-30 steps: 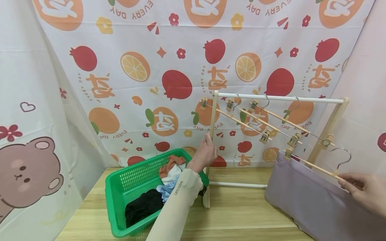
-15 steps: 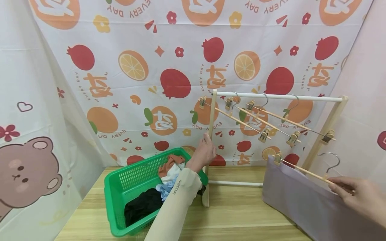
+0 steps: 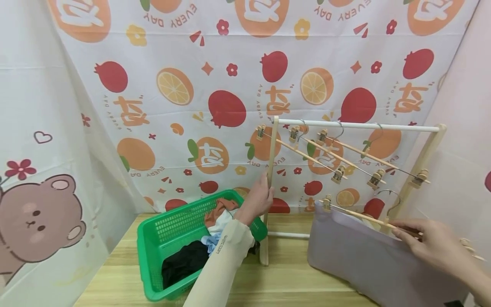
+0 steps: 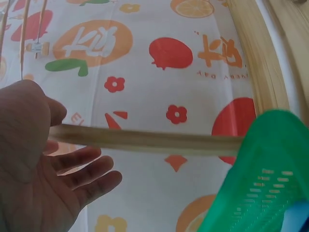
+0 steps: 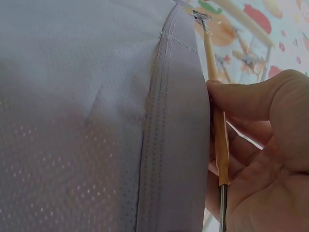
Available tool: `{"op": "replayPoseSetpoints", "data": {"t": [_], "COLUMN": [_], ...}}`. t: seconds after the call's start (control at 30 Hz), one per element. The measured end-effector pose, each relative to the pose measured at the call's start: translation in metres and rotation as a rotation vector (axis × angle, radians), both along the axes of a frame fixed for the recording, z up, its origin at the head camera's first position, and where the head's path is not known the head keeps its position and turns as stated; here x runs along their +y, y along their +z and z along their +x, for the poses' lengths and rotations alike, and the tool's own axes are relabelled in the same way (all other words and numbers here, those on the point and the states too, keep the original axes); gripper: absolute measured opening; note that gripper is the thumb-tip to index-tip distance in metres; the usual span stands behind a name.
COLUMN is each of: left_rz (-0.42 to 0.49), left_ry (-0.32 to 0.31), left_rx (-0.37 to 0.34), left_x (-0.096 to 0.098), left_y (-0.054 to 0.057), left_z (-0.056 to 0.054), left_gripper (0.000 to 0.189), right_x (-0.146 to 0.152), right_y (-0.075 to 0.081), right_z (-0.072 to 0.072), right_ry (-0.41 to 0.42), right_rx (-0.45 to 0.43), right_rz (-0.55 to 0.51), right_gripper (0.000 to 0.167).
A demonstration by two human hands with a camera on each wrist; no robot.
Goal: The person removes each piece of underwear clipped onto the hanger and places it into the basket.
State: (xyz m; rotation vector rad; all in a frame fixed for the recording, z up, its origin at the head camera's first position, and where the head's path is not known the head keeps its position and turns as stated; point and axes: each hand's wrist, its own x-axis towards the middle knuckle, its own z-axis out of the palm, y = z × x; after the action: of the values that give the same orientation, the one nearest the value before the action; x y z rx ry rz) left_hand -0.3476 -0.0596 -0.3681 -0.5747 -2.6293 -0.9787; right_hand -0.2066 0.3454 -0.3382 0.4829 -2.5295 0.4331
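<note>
My left hand (image 3: pixel 256 200) pinches the left wooden post (image 3: pixel 273 149) of a small clothes rack between thumb and forefinger. In the left wrist view the other fingers of the left hand (image 4: pixel 43 164) extend away from the post (image 4: pixel 149 139). With thumb and fingers, my right hand (image 3: pixel 431 241) grips the wooden rod of a clip hanger (image 3: pixel 360 214), just beside its metal hook. A grey-purple garment (image 3: pixel 353 251) is clipped along that hanger, below the rack's top bar. Up close, the right wrist view shows the garment's stitched band (image 5: pixel 181 116) and dotted fabric.
Several clip hangers (image 3: pixel 337 157) hang from the rack's white top bar (image 3: pixel 356 124). A green basket (image 3: pixel 143 264) at the left holds black (image 3: pixel 184 262), blue, white and rust-coloured cloths. A printed curtain (image 3: pixel 184 42) rises behind the wooden table (image 3: pixel 284 281).
My right hand has moved left with the hanger and the garment, bringing them in under the rack's right side. The left hand has stayed on the post.
</note>
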Motion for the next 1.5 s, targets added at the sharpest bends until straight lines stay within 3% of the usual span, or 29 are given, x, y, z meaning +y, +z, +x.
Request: {"op": "replayPoseSetpoints", "data": {"t": [0.1,0.37,0.47,0.83,1.13,1.33,1.5], "left_rz": [-0.016,-0.053,-0.05,0.011,0.11,0.151,0.184], "left_ry": [0.01,0.052,0.048,-0.071,-0.221,-0.245,-0.204], "left_rx": [0.001,-0.021,-0.017,0.02,-0.075,-0.097,-0.071], "left_x": [-0.005,-0.021,-0.026,-0.039,-0.045,-0.049,-0.057], "left_y": [-0.004,-0.006,-0.006,-0.005,0.006,0.01,0.009], "left_z": [0.003,0.013,0.018,0.034,0.058,0.074,0.084], "left_gripper": [0.056,0.059,0.056,0.039,0.034,0.033,0.026], "right_x": [-0.01,-0.04,-0.05,-0.077,-0.101,-0.114,-0.126], "right_y": [0.005,0.013,0.016,0.015,0.019,0.02,0.017], "right_z": [-0.003,-0.013,-0.017,-0.031,-0.034,-0.04,-0.045], "right_ry": [0.03,0.177,0.222,0.366,0.401,0.448,0.505], "right_rx": [-0.018,0.116,0.12,0.053,-0.059,-0.072,-0.109], "right_rz": [0.006,0.032,0.034,0.017,-0.011,-0.027,-0.051], "right_gripper": [0.014,0.026,0.028,0.027,0.022,0.022,0.02]}}
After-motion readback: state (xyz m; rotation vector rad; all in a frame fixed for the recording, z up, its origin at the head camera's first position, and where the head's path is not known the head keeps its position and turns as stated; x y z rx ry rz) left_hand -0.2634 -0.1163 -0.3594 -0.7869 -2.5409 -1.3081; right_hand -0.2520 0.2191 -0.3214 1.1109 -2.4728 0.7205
